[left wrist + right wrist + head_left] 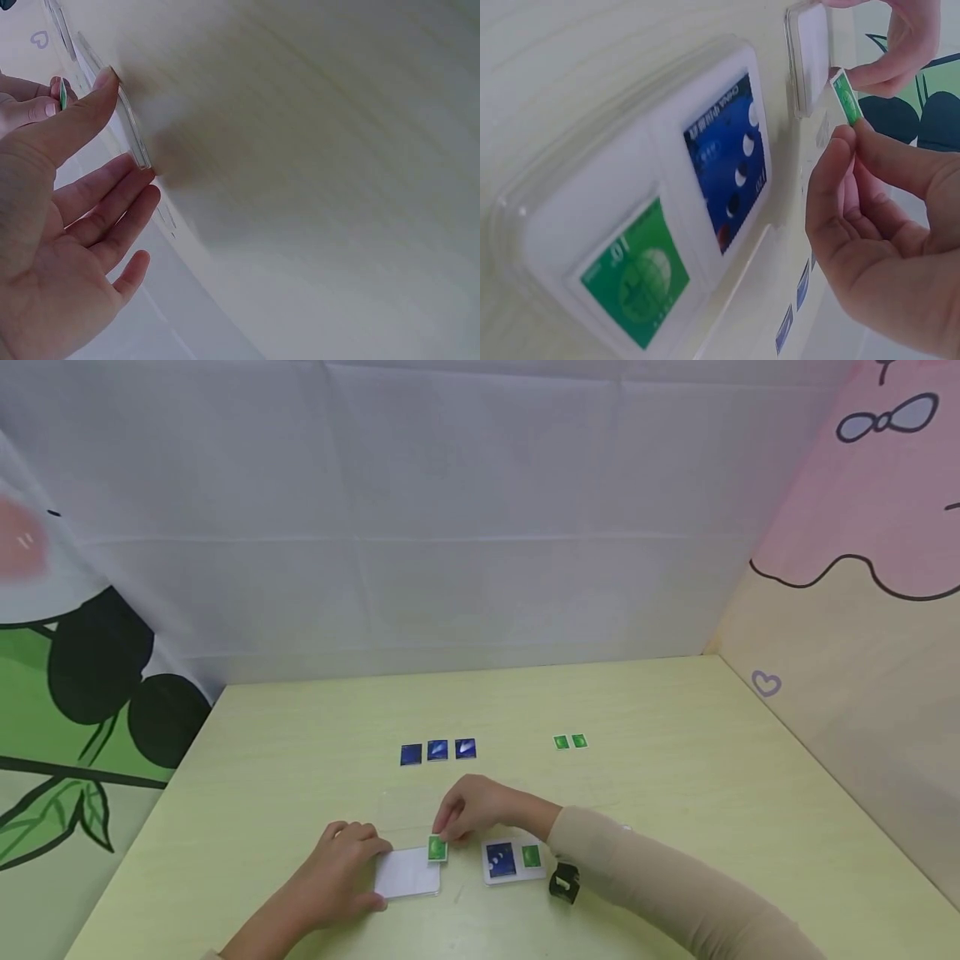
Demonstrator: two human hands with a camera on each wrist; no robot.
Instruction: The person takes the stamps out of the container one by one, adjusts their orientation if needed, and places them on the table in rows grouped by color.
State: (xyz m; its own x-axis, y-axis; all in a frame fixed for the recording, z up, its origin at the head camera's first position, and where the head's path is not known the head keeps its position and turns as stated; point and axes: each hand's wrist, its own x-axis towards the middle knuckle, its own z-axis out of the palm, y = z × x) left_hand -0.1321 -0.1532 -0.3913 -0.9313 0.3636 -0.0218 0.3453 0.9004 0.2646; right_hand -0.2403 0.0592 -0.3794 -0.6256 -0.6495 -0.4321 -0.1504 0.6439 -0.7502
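Note:
In the head view my left hand [339, 875] holds a white card in a clear case [405, 875] by its edges, thumb on the near side and fingers on the far side. My right hand [480, 806] pinches a small green postage stamp [437, 847] between thumb and forefinger, over the card's far right corner. The right wrist view shows this stamp [847, 97] tilted up, with its lower end between the fingertips. Just right of it lies a second clear case [517, 879] with a blue moon-phase stamp [730, 165] and a green stamp [639, 274] on its white card.
Three blue stamps [438, 750] lie in a row farther back on the table. Two green stamps [579, 741] sit to their right. A transparent sheet [408, 808] lies behind the white card. White cloth [480, 527] and printed side panels [847, 635] surround the table.

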